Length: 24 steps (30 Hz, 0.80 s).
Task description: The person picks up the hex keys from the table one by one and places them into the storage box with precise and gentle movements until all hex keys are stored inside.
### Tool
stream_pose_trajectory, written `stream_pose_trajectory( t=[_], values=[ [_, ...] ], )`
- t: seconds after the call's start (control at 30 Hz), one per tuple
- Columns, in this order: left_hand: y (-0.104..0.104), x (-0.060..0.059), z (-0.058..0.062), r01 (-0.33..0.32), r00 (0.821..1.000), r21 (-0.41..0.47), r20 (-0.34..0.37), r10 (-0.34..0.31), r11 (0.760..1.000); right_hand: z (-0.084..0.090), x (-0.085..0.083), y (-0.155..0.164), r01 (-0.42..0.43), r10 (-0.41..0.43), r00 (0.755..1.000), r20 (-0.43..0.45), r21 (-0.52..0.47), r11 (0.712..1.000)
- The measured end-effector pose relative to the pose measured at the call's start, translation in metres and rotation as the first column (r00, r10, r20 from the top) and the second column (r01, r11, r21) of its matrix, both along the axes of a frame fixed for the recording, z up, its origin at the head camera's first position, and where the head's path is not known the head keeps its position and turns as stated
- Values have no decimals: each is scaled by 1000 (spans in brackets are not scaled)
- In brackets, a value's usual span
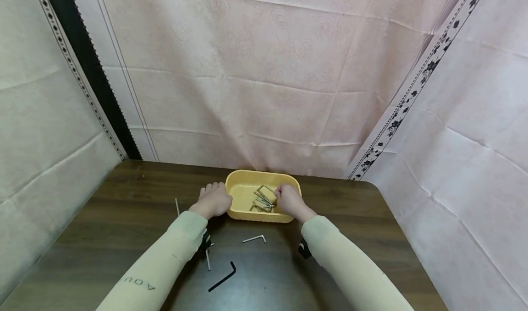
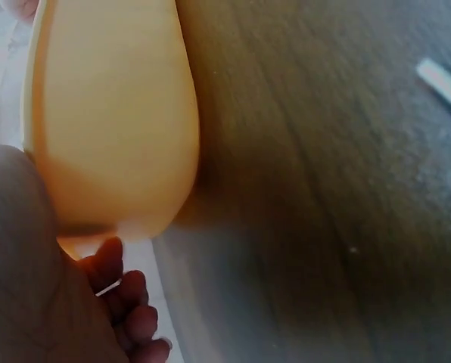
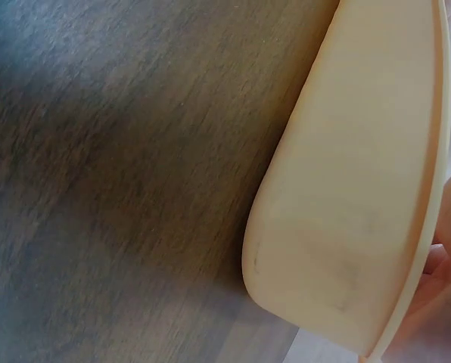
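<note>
A yellow plastic tray (image 1: 264,217) stands on the table near its back edge, with several metallic hex keys (image 1: 263,204) heaped inside. At its left end, my left hand (image 1: 214,199) grips the wall; in the left wrist view the fingers (image 2: 127,295) curl round the outside of the tray's end. My right hand (image 1: 290,201) reaches in over the right end, fingertips bunched at the end of one hex key (image 1: 266,188) on top of the heap. In the right wrist view the tray wall (image 3: 339,189) hides most of that hand.
On the wooden table (image 1: 350,219) lie a black hex key (image 1: 222,278), a silver one (image 1: 253,239) in front of the tray, another (image 1: 208,258) by the left wrist, and a silver rod (image 1: 177,206) beside the left forearm. Cloth curtains (image 1: 247,95) hang behind and at both sides.
</note>
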<state>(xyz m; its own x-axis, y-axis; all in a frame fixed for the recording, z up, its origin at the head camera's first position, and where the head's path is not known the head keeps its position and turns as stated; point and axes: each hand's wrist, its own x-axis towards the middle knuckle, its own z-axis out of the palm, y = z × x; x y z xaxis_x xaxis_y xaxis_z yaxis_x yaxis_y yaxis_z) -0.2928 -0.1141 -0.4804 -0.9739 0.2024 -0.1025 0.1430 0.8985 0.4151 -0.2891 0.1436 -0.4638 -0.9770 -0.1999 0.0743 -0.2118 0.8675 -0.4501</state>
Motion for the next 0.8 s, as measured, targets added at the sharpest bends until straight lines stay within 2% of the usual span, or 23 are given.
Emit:
stream_pose_trajectory(
  t=[0.23,0.4,0.6,0.8],
  values=[
    [3,1,5,7,998,-101,-58,-13,995,-3,-5,-6,18,-15,998,61,-40,999],
    [3,2,9,18,1000,-140,-22,-22,990,-4,-7,-11,15,-9,994,106,-56,998],
    [5,3,11,18,1000,-128,5,-17,992,-6,-13,-12,-15,8,992,124,57,998],
    [4,3,10,16,1000,-122,13,-14,992,-7,-16,-12,11,-26,990,140,111,994]
  ],
)
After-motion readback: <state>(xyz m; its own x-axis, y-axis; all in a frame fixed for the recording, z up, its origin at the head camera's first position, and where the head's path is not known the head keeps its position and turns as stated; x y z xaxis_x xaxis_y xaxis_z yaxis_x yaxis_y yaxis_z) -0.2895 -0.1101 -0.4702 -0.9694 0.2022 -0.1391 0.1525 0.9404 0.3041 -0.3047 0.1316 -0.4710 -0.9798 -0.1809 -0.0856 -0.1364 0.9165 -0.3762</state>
